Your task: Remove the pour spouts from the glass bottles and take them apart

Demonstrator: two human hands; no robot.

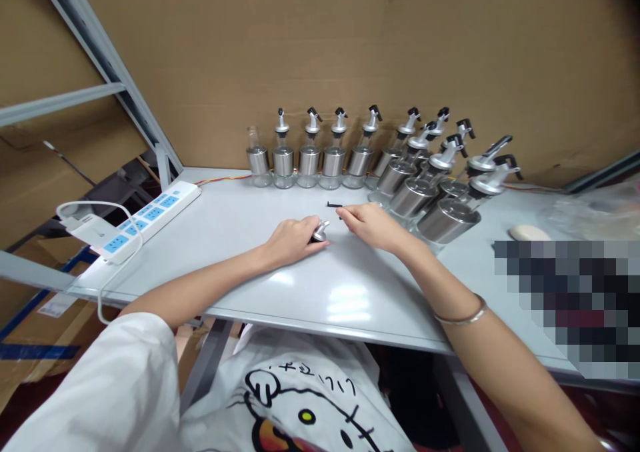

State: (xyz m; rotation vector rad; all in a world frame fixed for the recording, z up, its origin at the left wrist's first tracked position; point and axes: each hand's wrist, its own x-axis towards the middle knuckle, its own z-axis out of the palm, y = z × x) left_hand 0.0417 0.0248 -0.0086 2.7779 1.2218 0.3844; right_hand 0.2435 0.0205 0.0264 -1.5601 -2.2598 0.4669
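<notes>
My left hand (294,242) is closed around a silver and black bottle pourer (321,231), low over the grey table (280,292). Its spout end pokes out between thumb and fingers. Just to the right, my right hand (373,225) pinches a small thin black plastic piece (333,205), which sticks out leftward from the fingertips. The two hands are close together but apart. Behind them, a glass bottle with a steel sleeve (259,162) stands at the left end of a row and has no pourer on it.
Several similar bottles (333,162) with silver and black pourers stand along the back and right. A white power strip (150,222) with a plugged-in cable lies at the left edge. Cardboard (320,52) rises behind. On the right are a pale rounded object (529,233) and clear plastic (590,212).
</notes>
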